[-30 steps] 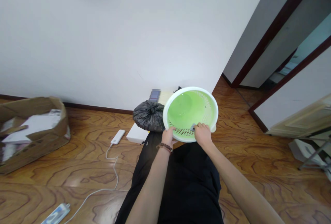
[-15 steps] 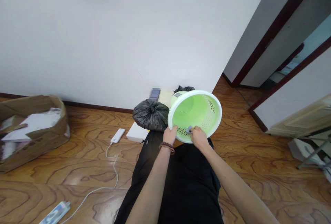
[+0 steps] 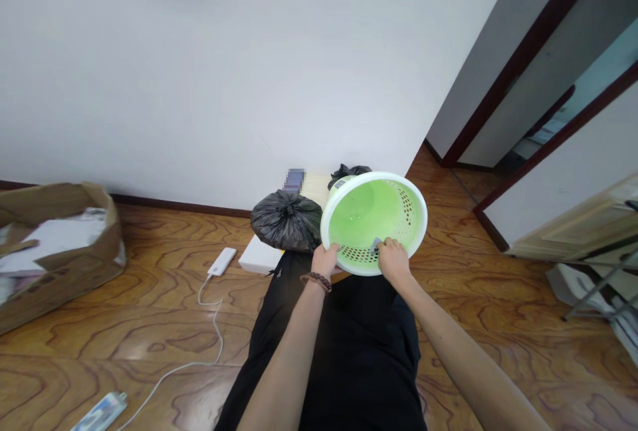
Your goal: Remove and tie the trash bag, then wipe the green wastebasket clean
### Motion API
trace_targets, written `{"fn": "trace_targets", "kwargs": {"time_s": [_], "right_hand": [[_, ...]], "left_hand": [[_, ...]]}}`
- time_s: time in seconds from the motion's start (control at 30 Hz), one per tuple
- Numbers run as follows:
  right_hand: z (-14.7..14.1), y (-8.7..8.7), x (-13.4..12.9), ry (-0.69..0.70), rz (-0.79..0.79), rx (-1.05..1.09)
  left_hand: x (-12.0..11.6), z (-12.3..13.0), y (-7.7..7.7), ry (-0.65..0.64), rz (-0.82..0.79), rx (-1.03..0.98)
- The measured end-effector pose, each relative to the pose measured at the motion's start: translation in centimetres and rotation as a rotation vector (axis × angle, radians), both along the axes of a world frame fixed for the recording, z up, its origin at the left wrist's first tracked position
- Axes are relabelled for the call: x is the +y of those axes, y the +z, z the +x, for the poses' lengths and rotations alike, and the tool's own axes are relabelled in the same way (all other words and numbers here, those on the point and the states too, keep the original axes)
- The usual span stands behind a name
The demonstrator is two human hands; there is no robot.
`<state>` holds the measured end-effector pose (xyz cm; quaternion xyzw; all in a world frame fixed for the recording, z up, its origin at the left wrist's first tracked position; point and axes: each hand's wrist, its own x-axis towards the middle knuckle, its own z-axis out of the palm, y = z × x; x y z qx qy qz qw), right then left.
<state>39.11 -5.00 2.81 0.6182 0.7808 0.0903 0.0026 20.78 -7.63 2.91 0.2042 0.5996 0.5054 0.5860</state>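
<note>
A light green plastic basket [image 3: 366, 202] with a white rim and rows of holes is tilted so its mouth faces me. My left hand [image 3: 325, 259] is closed on the rim at its lower left. Over the near rim reaches my right hand [image 3: 393, 259], fingers closed on a small grey piece [image 3: 375, 245] against the perforated inner wall. Its kind is too small to make out. Left of the basket sits a tied black garbage bag [image 3: 286, 220]; another black bag [image 3: 346, 173] shows partly behind the basket.
A cardboard box [image 3: 107, 232] holding white items stands at the left. A white power bank [image 3: 222, 261] with a cable [image 3: 219, 331] lies on the wooden floor, near a white box [image 3: 259, 257]. A power strip [image 3: 102, 411] is at lower left. A doorway [image 3: 528, 105] opens at the right.
My right hand has moved slightly right along the basket's inside, with the grey piece. My left hand keeps its hold on the rim. The view has shifted slightly.
</note>
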Motion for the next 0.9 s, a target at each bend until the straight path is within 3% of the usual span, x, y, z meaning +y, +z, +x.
{"fn": "trace_targets", "kwargs": {"time_s": [0.13,0.23,0.4,0.53,0.67,0.77,0.9], "right_hand": [[-0.5,0.9,0.5,-0.057,0.002,0.028],[-1.8,1.1,0.5,-0.093,-0.086,0.101],[-4.3,0.5,-0.5,0.031,-0.182,0.198],[-2.9,1.2,0.0,0.010,-0.170,0.099],[-0.7,2.3,1.2,-0.031,-0.042,0.036],[-0.8,1.8,1.2,-0.033,-0.034,0.051],[-2.7,-0.1,0.0,-0.013,-0.195,0.177]], "left_hand": [[-0.1,0.2,-0.2,0.057,0.022,-0.062],[-0.1,1.0,-0.5,0.104,0.036,-0.112],[0.0,1.6,-1.1,0.116,0.064,-0.066],[-0.1,1.2,-0.7,0.127,0.070,-0.078],[-0.1,1.0,-0.1,0.142,0.082,-0.107],[-0.1,1.1,-0.2,0.139,0.088,-0.098],[-0.2,1.3,-1.0,0.133,0.114,-0.027]]}}
